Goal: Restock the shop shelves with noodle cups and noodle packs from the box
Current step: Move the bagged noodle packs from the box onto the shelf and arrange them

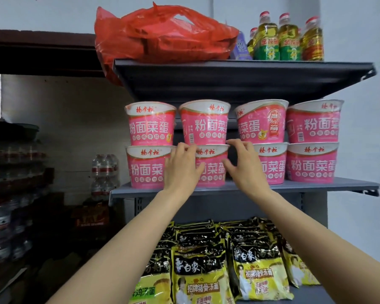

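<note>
Grey metal shop shelving unit (239,185), three levels in view. Top level: crumpled red plastic bag (162,38) and yellow cooking-oil bottles with red caps (287,38); not task stock.

Middle level: pink paper noodle cups with white lids (312,145), four across, stacked two high, eight showing at the front. This face looks full; whether rows behind are filled, cannot tell.

Bottom level: yellow-and-black plastic noodle packs (198,279), standing in several rows, closely packed.

The box is out of view, so what stock remains cannot be told.

Left hand (181,170) and right hand (245,170), fingers spread and lightly curved, flank the second lower cup (211,167), fingertips at its rim beneath the upper cup (204,123). Firm grip or mere touch: unclear. Judged: squaring up this stack; cups seem nearly done.
</note>
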The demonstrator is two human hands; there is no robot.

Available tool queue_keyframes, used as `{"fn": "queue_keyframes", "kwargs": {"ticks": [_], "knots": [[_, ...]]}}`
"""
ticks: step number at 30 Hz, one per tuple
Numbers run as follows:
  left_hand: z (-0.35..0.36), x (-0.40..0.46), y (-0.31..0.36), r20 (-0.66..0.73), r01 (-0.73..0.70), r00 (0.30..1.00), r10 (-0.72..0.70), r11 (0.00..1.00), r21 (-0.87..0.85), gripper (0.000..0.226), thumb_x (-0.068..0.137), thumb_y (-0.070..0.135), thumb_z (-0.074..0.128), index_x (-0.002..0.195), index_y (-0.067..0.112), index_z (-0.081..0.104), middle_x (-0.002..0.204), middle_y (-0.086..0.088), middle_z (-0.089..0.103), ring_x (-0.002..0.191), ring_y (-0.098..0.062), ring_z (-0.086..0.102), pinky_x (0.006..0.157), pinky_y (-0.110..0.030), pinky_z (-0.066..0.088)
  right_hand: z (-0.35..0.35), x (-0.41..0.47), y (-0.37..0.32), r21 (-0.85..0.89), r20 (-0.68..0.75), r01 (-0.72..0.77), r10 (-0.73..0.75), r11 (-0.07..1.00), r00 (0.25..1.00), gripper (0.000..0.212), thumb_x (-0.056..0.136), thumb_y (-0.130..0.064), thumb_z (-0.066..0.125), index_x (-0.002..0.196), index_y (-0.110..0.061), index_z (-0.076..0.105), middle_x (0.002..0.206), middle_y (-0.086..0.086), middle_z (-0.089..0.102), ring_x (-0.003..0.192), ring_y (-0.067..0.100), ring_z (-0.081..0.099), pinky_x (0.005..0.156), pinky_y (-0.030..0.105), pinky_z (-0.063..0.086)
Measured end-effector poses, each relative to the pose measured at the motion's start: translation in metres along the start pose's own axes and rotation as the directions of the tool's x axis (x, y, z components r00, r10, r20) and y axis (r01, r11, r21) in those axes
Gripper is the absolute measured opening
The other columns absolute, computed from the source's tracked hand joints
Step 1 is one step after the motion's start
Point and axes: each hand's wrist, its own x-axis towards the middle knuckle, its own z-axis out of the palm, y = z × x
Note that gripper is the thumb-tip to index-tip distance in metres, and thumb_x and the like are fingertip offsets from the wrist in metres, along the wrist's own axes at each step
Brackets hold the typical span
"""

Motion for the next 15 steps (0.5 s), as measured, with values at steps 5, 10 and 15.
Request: {"fn": "queue_keyframes", "kwargs": {"ticks": [5, 10, 15], "knots": [[0.031, 0.018, 0.046, 0.117, 0.018, 0.993, 0.014, 0.963, -0.27, 0.034, 0.089, 0.021, 0.059, 0.121, 0.012, 0.052, 0.123, -0.006, 0.052, 0.116, -0.021, 0.048, 0.096, -0.031, 0.04, -0.043, 0.005, 0.04, -0.007, -0.131, -0.122, 0.12, 0.992, 0.984, 0.048, 0.088, -0.019, 0.06, 0.132, -0.013, 0.041, 0.126, 0.013, 0.043, 0.119, 0.026, 0.041, 0.092, 0.026, 0.032], [0.058, 0.039, 0.095, 0.217, 0.077, 0.976, 0.012, 0.914, -0.398, 0.051, 0.091, 0.021, 0.059, 0.137, 0.014, 0.038, 0.136, -0.007, 0.044, 0.126, -0.02, 0.043, 0.097, -0.023, 0.033, -0.071, 0.019, 0.09, 0.041, -0.049, -0.286, 0.288, 0.957, 0.957, 0.069, 0.082, -0.036, 0.067, 0.137, -0.014, 0.031, 0.134, 0.018, 0.037, 0.127, 0.03, 0.032, 0.102, 0.038, 0.032], [0.083, 0.047, 0.113, 0.269, 0.149, 0.962, -0.044, 0.912, -0.383, 0.059, 0.09, 0.021, 0.059, 0.142, 0.015, 0.031, 0.139, -0.007, 0.042, 0.128, -0.021, 0.042, 0.102, -0.031, 0.037, -0.081, 0.043, 0.105, 0.021, -0.017, -0.181, 0.182, 0.983, 0.983, 0.078, 0.082, -0.039, 0.067, 0.143, -0.02, 0.021, 0.134, 0.015, 0.034, 0.125, 0.03, 0.037, 0.101, 0.039, 0.035]]}}
